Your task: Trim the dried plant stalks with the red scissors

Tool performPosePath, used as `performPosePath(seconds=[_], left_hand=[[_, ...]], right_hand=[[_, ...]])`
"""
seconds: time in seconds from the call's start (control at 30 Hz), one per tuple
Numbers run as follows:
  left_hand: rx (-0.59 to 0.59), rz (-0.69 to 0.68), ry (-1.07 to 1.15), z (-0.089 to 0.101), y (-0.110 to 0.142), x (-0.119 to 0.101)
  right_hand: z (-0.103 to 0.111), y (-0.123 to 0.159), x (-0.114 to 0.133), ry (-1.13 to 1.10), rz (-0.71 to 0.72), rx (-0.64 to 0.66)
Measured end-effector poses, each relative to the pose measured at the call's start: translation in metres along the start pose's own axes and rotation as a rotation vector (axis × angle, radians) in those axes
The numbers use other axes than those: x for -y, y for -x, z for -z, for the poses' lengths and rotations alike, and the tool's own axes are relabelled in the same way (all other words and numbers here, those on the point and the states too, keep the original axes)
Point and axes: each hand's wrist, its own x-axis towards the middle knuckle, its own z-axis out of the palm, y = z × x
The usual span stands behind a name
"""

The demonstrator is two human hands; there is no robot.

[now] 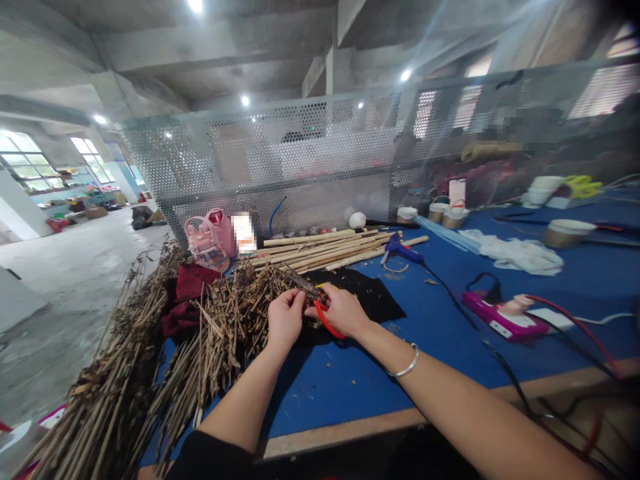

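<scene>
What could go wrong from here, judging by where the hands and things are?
A slip might nip the left hand: its fingertips sit close to the red-handled tool in the right hand.

The right forearm could snag the black cord trailing beside it and drag the blue glue gun.

If that gun is hot, which I can't tell, it might scorch the pale sticks next to it.
</scene>
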Motion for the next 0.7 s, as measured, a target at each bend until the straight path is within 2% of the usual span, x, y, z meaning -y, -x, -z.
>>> performPosePath(seconds=[0.17, 0.33, 0.53, 0.7], left_hand=[[0.000, 0.024, 0.024, 0.001, -0.001, 0.001], [-0.011, 0.057, 0.126, 0.001, -0.001, 0.000], [-0.015, 0.020, 0.000, 0.002, 0.003, -0.009], [-0.010, -0.023, -0.088, 0.002, 0.003, -0.011]], right_hand=[[-0.001, -0.002, -0.002, -0.043, 0.015, 0.048], [-0.002, -0.001, -0.002, 0.011, 0.021, 0.009], [-0.002, -0.001, 0.001, -0.002, 0.127, -0.016], [-0.001, -0.001, 0.002, 0.008, 0.143, -0.051]])
